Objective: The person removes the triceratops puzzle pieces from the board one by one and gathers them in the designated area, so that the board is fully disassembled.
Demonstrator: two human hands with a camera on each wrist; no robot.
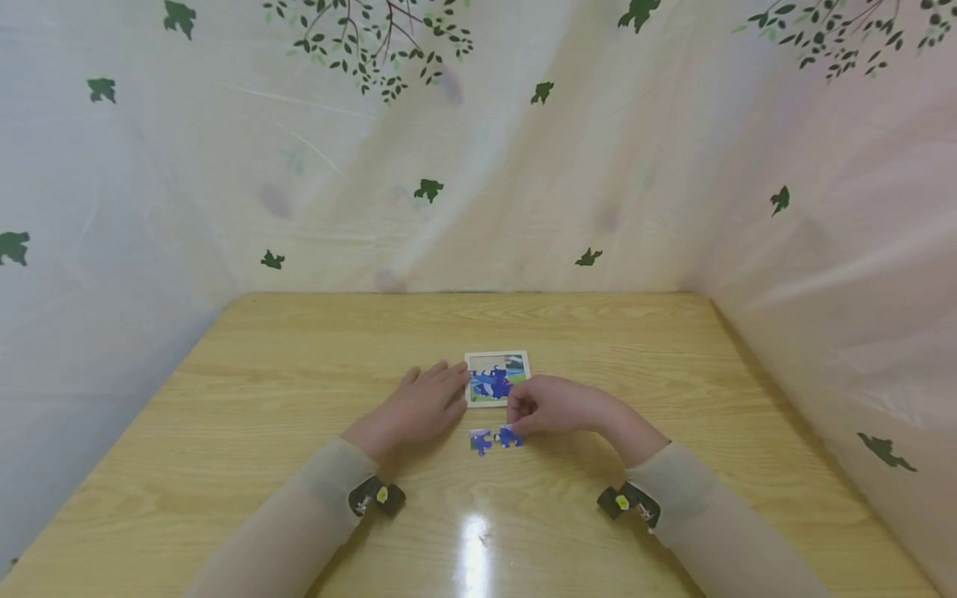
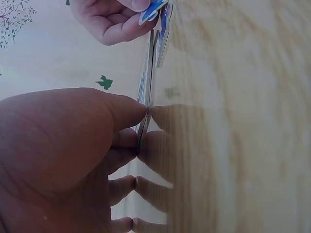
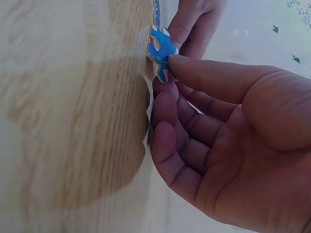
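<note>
A small jigsaw puzzle in a white-edged tray (image 1: pixel 497 354) lies on the table, its blue picture partly filled, with a bare beige patch at the upper left. My left hand (image 1: pixel 422 404) rests flat at the tray's left side, fingers spread, fingertips touching the edge. In the right wrist view, my right hand (image 3: pixel 209 121) pinches a blue puzzle piece (image 3: pixel 163 51) between thumb and index finger, tilted up off the table. The head view has this hand just below the tray's right corner. A loose puzzle piece (image 1: pixel 481 441) lies left of the held one.
The wooden table (image 1: pixel 299 349) is bordered by a pale curtain (image 1: pixel 478 224) printed with green leaves, at the back and sides. Each sleeve carries a black wrist camera (image 1: pixel 377 497). Light glares off the tabletop near the front.
</note>
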